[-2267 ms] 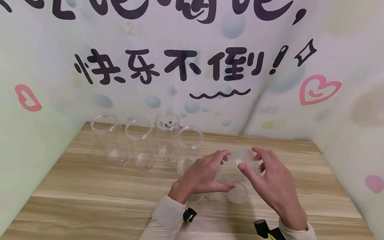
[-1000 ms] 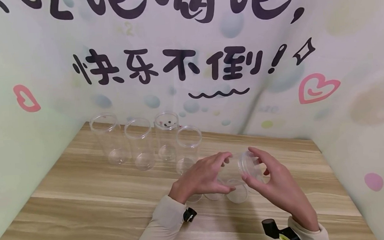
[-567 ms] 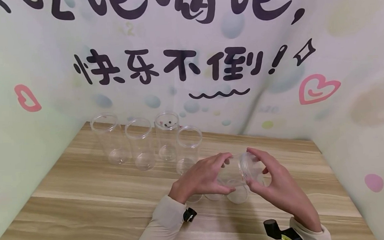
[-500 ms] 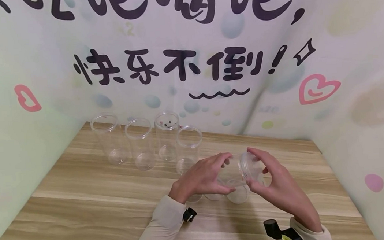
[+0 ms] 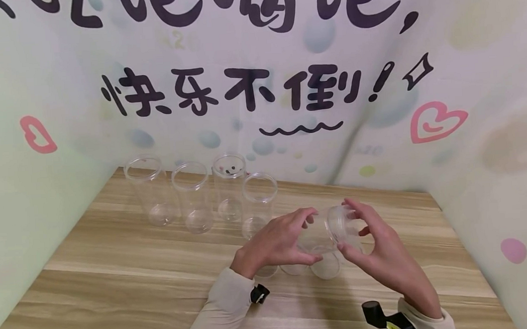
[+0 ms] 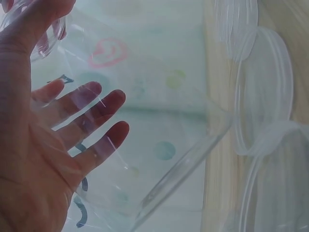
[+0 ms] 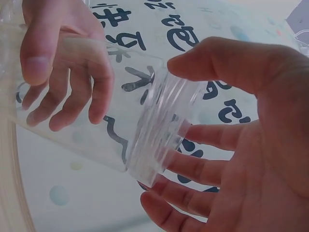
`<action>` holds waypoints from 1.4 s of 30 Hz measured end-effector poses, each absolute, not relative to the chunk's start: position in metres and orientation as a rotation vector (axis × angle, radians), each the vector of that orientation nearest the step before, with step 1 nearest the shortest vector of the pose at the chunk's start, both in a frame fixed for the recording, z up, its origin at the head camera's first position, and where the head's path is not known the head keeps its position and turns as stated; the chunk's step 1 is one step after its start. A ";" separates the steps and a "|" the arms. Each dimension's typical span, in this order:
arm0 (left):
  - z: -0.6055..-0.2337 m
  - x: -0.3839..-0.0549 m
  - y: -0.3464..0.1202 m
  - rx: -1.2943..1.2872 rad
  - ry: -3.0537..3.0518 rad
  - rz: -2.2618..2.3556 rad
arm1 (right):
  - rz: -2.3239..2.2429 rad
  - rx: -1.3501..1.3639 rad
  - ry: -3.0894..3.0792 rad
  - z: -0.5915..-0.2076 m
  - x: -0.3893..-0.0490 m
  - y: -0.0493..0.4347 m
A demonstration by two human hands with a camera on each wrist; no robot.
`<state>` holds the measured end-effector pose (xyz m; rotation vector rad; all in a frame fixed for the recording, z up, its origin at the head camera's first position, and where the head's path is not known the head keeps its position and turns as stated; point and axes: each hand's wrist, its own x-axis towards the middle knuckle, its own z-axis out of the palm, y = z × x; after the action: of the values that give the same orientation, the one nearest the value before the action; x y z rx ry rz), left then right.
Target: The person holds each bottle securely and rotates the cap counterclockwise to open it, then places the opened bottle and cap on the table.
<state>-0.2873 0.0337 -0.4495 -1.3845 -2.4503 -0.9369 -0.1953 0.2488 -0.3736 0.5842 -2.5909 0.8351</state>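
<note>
A clear plastic jar [image 5: 315,234] lies on its side in the air above the table, its mouth pointing right. My left hand [image 5: 275,242] grips its body, the fingers spread round the far side in the right wrist view. A clear lid [image 5: 339,225] sits at the mouth, where ridged rings [image 7: 154,125] show close up. Round this lid curl the thumb and fingers of my right hand [image 5: 381,245]. Beneath the jar, several flat clear round lids [image 5: 325,267] lie on the table, partly hidden by my left hand; the left wrist view shows them as overlapping discs [image 6: 265,89].
Several tall clear jars stand upright at the back left, the leftmost jar [image 5: 144,187] near the corner and the closest jar [image 5: 260,200] just behind my left hand. The wood-grain table [image 5: 130,288] meets a printed backdrop [image 5: 225,131] at the back and sides.
My right hand has brought the lid, tilted before, square against the jar's mouth and shifted its grip on it, fingertips now slightly higher. The left hand with the jar has stayed nearly still.
</note>
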 end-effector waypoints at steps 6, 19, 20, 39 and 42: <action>-0.447 -0.286 0.032 -1.383 -2.490 -0.998 | 0.882 0.560 -2.563 -0.373 -0.194 0.247; -0.442 -0.283 0.025 -1.357 -2.587 -1.130 | 0.964 0.443 -2.489 -0.371 -0.190 0.245; -0.442 -0.282 0.024 -1.355 -2.589 -1.152 | 0.964 0.427 -2.487 -0.371 -0.190 0.244; -0.425 -0.279 0.008 -1.370 -2.609 -1.298 | 0.980 0.313 -2.437 -0.371 -0.195 0.242; -0.420 -0.276 0.002 -1.370 -2.623 -1.281 | 0.995 0.306 -2.446 -0.374 -0.198 0.242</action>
<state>-0.2764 0.0019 -0.4196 -1.3699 -2.6229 -1.2808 -0.1985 0.2421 -0.3736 0.3056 -2.4456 0.9950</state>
